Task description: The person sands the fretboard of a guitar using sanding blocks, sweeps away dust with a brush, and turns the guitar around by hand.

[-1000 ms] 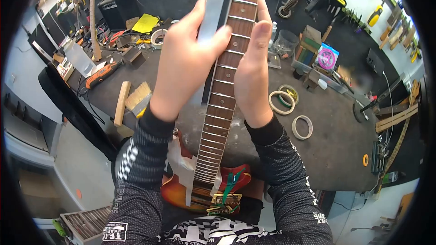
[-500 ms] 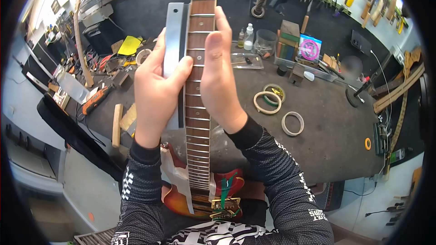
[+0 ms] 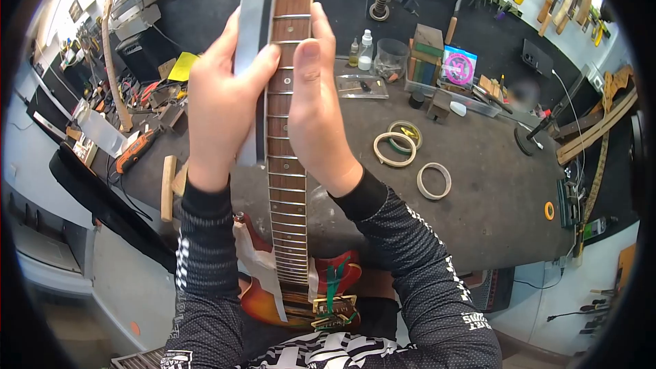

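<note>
An electric guitar with a fretted wooden neck [image 3: 288, 184] points away from me, its red sunburst body [image 3: 263, 298] at my lap with masking and green tape on it. My left hand [image 3: 222, 92] grips a long flat metal bar [image 3: 253, 24], whose dark edge lies along the left side of the neck. The thumb rests on top, near the fretboard. My right hand [image 3: 318, 106] cups the neck's right side, thumb raised over the frets and fingers wrapped underneath.
On the dark workbench [image 3: 369, 212] lie tape rolls [image 3: 434, 181], small bottles [image 3: 365, 51], a clear cup [image 3: 391, 59] and a tray of blocks [image 3: 427, 55]. At left are an orange tool [image 3: 137, 150], a wooden block [image 3: 168, 188] and cluttered tools.
The metal bar and my left hand have moved up along the neck, towards the headstock. The whole view has shifted slightly, and my right hand still holds the neck.
</note>
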Demonstrator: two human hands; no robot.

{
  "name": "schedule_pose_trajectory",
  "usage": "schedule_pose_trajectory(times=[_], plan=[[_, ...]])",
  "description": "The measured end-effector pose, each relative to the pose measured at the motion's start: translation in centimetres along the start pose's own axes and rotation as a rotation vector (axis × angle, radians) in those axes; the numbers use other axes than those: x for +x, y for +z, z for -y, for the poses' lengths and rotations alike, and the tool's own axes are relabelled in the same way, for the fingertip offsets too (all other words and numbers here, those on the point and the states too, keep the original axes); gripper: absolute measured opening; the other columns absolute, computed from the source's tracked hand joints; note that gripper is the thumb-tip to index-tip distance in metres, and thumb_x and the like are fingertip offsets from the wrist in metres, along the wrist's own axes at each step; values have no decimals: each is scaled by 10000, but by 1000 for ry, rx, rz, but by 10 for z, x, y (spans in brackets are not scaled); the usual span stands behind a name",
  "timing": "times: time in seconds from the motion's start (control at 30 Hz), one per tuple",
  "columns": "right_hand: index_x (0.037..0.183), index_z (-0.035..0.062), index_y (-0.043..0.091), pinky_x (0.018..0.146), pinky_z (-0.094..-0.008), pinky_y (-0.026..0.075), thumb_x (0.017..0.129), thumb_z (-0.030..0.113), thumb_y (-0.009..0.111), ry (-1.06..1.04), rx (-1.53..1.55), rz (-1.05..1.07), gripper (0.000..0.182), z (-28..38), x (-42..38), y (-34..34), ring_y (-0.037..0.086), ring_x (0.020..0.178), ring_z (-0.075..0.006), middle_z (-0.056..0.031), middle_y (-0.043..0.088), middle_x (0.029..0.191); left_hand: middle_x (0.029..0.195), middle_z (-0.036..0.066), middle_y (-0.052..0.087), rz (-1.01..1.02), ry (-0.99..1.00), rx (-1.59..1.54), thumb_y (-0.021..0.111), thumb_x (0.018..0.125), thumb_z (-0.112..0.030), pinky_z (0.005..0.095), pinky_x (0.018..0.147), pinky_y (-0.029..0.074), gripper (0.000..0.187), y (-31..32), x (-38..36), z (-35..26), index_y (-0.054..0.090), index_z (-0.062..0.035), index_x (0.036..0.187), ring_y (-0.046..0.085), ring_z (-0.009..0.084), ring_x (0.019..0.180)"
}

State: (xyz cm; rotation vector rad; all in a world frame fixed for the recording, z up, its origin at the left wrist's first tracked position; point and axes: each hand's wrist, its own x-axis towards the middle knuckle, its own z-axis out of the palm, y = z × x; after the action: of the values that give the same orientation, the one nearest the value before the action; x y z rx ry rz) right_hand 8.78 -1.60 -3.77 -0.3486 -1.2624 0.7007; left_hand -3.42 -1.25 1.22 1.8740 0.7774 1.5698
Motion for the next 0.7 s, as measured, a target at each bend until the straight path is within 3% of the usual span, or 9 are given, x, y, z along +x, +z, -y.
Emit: schedule_pose_trajectory(times=[0.07,0.1,0.13,0.17,0.27,0.4,0.57,0.67,0.7], plan=[[1790,-49,109,1307,-397,357,1232,606,333,-71,-104,32,889,3,-2,-2,467,1575,-310,-249,435,1719,1346,95,782,-61,56,236,741,1045,-74,293,1031,573,595,-2,-28,2,592,56,1606,718,111,1122],[1798,-24,108,1298,-383,369,1231,618,321,-129,-189,47,883,12,-6,1,491,1554,-279,-218,456,1709,1309,74,794,-136,46,-41,732,1045,-87,291,1001,577,588,9,-33,10,600,37,1604,714,100,1091],[1806,2,107,1288,-368,381,1229,630,309,-180,-276,69,877,21,-8,6,515,1532,-247,-187,476,1698,1303,69,796,-86,42,26,730,1044,-90,291,998,576,587,4,-32,13,602,30,1604,712,98,1088],[1806,2,105,1286,-364,383,1229,633,308,70,-8,-22,879,30,-3,15,522,1528,-243,-192,482,1694,1297,64,798,-45,36,91,727,1044,-93,291,995,576,586,1,-20,1,604,23,1605,710,95,1085],[1777,-81,123,1344,-448,305,1221,628,342,25,-21,10,928,2,1,1,392,1638,-389,-313,369,1759,1283,54,800,3,5,41,730,1039,-95,289,992,573,589,-4,2,2,607,11,1605,702,91,1083],[1774,-85,123,1326,-452,337,1221,630,342,-7,-132,7,930,-4,-1,-4,434,1610,-387,-310,391,1742,1315,77,795,-98,29,-75,711,1042,-60,314,1044,570,557,8,-25,9,624,37,1583,718,122,1138],[1773,-92,118,1340,-445,315,1211,655,344,22,9,30,962,-1,0,-1,398,1634,-394,-325,374,1753,1344,85,785,49,-54,-85,711,1048,-57,309,1064,561,556,-3,8,2,621,33,1590,713,124,1179],[1770,-96,119,1330,-450,328,1216,642,345,-16,-98,8,951,-2,0,-2,421,1615,-398,-327,400,1731,1304,73,794,-29,44,196,729,1050,-75,295,1022,576,553,-3,-18,3,624,38,1580,722,104,1123],[1769,-100,118,1327,-455,331,1219,635,345,-60,-149,3,946,-3,0,-3,429,1606,-404,-330,407,1722,1282,66,797,-119,56,-95,737,1044,-84,290,1001,582,560,11,-24,7,623,40,1578,723,94,1094]])
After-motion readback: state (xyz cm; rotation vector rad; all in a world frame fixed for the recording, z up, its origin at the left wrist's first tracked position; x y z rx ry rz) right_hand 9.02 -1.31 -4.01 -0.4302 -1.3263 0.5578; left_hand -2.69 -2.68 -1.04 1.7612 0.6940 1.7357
